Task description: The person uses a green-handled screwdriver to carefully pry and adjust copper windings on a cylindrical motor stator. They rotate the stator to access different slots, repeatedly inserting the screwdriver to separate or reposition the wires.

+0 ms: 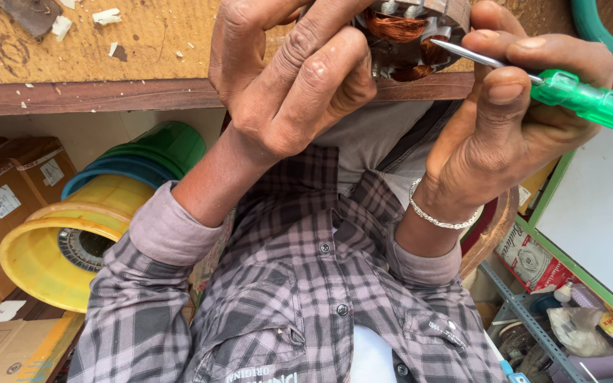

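Stator (409,32) gripped in left hand (289,78) fingers; screwdriver (569,92) tip touching windings.

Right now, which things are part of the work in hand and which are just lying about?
In use:
left hand gripping the motor stator
right hand holding the green screwdriver, tip at the copper windings

Lying about:
yellow tub
green tubs
cardboard boxes
shelf

We note glossy copper wire on the motor winding (400,30), a translucent green plastic screwdriver (590,99) with bright metal shaft, a rough, scuffed wooden surface (108,50), and smooth yellow plastic on the tub (51,241).
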